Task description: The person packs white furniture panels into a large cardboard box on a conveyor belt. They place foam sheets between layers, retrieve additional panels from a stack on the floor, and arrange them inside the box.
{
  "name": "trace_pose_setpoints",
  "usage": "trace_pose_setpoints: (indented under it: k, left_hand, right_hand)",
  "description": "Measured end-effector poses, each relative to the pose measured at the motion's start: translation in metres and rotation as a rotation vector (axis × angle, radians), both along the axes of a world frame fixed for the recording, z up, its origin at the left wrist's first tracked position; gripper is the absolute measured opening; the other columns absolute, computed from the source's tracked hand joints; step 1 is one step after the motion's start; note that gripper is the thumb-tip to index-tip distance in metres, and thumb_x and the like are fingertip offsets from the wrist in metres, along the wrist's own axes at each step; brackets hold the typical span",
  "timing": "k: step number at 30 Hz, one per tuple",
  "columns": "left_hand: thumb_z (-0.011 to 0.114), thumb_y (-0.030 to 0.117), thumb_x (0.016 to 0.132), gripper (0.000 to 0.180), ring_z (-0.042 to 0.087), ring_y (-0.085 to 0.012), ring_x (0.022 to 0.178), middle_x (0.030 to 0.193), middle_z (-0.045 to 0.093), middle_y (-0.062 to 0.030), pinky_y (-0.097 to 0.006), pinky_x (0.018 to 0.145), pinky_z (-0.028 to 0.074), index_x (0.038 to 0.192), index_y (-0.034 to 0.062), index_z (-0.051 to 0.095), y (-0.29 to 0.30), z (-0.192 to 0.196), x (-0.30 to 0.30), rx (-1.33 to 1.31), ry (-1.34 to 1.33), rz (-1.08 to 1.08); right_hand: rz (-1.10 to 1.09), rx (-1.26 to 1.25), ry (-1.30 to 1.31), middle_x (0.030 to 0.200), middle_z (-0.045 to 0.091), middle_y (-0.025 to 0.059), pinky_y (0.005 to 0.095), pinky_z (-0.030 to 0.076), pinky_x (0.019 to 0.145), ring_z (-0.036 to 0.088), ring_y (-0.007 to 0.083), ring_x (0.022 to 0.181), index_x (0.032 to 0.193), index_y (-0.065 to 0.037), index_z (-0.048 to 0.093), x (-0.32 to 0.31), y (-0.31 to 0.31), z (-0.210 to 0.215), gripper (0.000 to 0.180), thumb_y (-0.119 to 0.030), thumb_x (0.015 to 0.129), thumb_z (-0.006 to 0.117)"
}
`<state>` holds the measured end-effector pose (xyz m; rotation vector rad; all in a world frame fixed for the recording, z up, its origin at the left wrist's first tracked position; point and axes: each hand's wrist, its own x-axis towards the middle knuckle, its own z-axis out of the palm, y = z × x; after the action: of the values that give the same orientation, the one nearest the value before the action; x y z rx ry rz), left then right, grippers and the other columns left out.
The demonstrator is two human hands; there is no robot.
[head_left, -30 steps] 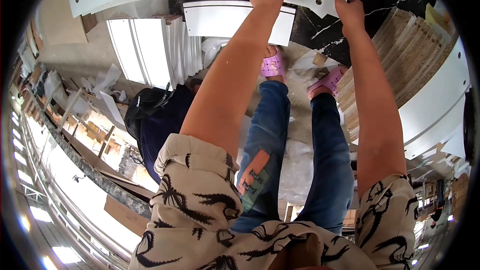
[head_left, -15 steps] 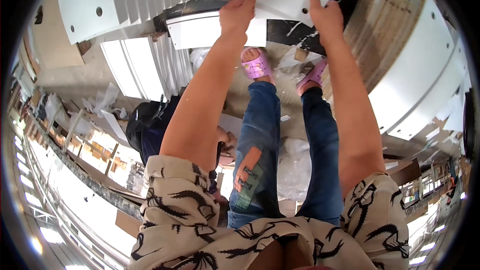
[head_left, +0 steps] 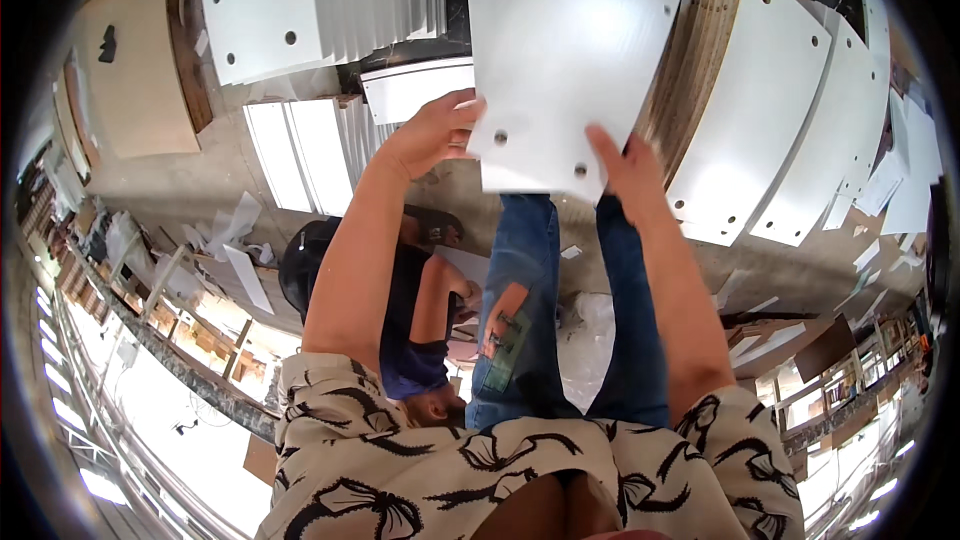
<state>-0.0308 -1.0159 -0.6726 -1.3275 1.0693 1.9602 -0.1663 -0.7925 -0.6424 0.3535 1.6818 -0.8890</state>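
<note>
Right hand [head_left: 632,175] is pinching a flat white rectangular panel with round holes [head_left: 570,60] by its near-right corner; left hand [head_left: 430,135] is at the left edge, fingers kinda spread, can't tell about grip. Beyond: white board stacks [head_left: 265,15] either side, crumpled clear plastic wrapping [head_left: 590,335], contents unclear.

- head cam: fisheye, worn on person's head, L of pair (straight edges bow twd rim)
- looks down past shirt [head_left: 400,480] at L hand [head_left: 430,135] & R hand [head_left: 634,178], floor [head_left: 220,175] below
- v. near: shirt looms at btm edge
</note>
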Motion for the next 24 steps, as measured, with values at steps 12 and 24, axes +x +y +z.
trace_pose_setpoints:
  k: [12,24]
  left_hand:
    - [0.071,0.011,0.071,0.049,0.062,-0.0236,0.086,0.099,0.060,-0.0158,-0.033,0.073,0.052,0.112,-0.0050,0.050,0.074,0.125,-0.030,0.096,0.281,0.433]
    - [0.063,0.019,0.080,0.050,0.053,-0.0190,0.108,0.116,0.055,-0.0075,-0.035,0.089,0.046,0.125,0.0063,0.046,0.227,0.261,-0.020,0.431,0.708,0.865]
  right_hand:
    - [-0.080,-0.234,0.119,0.103,0.060,0.0101,0.0273,0.044,0.082,0.056,0.0157,0.093,0.114,0.004,0.050,0.010,0.045,0.139,0.042,-0.016,0.081,0.066]
    - [0.352,-0.377,0.482,0.110,0.054,0.0142,0.0337,0.040,0.089,0.052,0.0207,0.099,0.120,0.007,0.043,-0.018,0.163,0.405,0.050,-0.011,0.075,0.057]
